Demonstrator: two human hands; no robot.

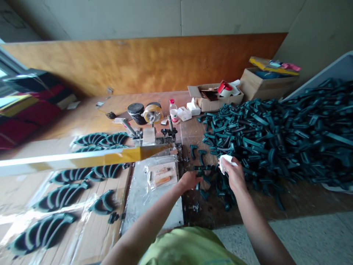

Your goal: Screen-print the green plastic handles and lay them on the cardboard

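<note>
My right hand (235,176) is closed on a crumpled white cloth (227,163) beside the big heap of dark green plastic handle-like parts (264,129). My left hand (190,180) reaches over the right edge of the metal plate (154,206), its fingers curled at a dark green plastic part (204,176). Motion blur and the part's dark colour soften the fingertips. Two loose green curved parts, one of them a curved piece (202,156), lie just beyond that hand. On the plate rests a clear plastic bag (161,176) with orange-brown pieces under it or in it.
Ribbed green parts (44,233) are laid in rows on cardboard at the left. A long strip with yellow tape (118,156) crosses above them. Behind stand a tape roll (152,114), a black tub (136,113), a red-capped bottle (173,111) and an open carton (212,101).
</note>
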